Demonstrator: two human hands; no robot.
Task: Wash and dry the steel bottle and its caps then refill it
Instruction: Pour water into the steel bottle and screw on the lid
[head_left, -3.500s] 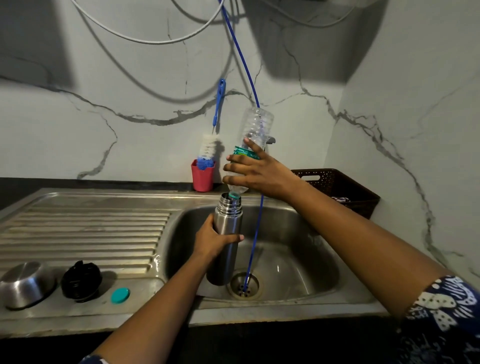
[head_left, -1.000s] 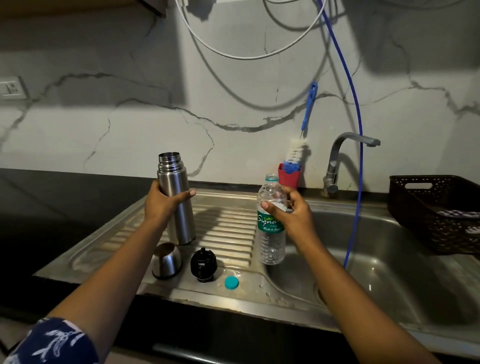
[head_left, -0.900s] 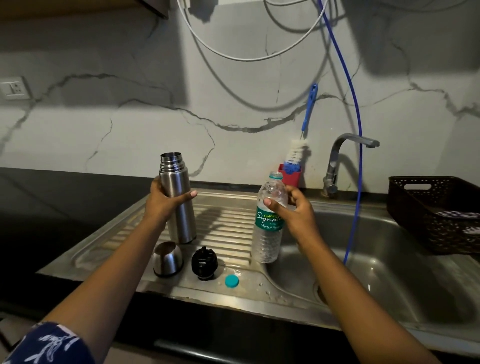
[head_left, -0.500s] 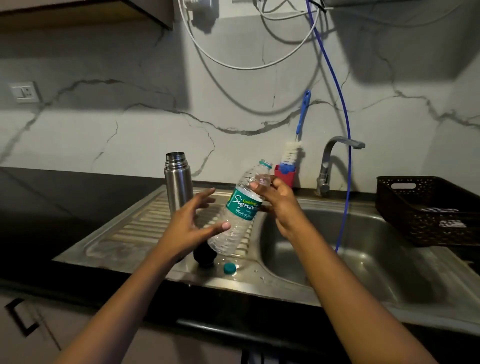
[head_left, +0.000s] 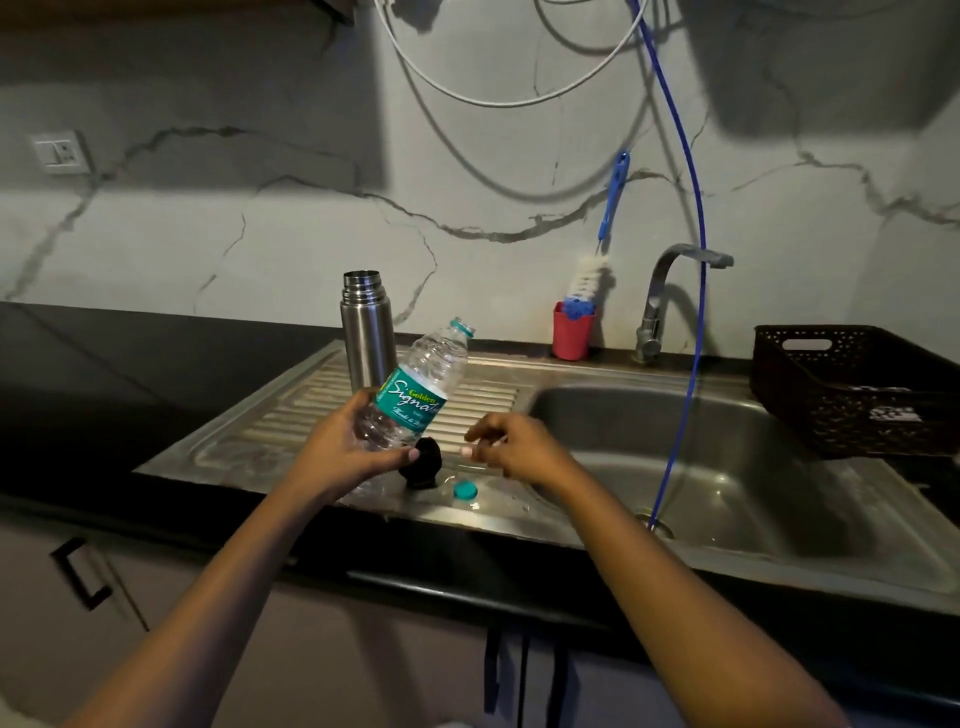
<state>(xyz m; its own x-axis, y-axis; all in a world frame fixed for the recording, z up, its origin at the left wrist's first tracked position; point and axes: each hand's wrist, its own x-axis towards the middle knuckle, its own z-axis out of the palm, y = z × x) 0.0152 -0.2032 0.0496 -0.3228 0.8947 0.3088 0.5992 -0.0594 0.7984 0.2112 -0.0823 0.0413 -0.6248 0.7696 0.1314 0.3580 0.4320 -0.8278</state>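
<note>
L hand (head_left: 347, 448) grips plastic bottle (head_left: 415, 392), R hand (head_left: 511, 447) free.

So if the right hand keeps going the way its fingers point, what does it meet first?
The right hand is empty, fingers pointing left. The first thing in that line is probably the black cap, with the plastic bottle just above it. Depth is unclear; the teal cap lies lower, nearer the edge.

Dim kitchen — veined marble wall (head_left: 260, 234), dark counter (head_left: 104, 364), grey cabinets (head_left: 363, 649) below.
</note>
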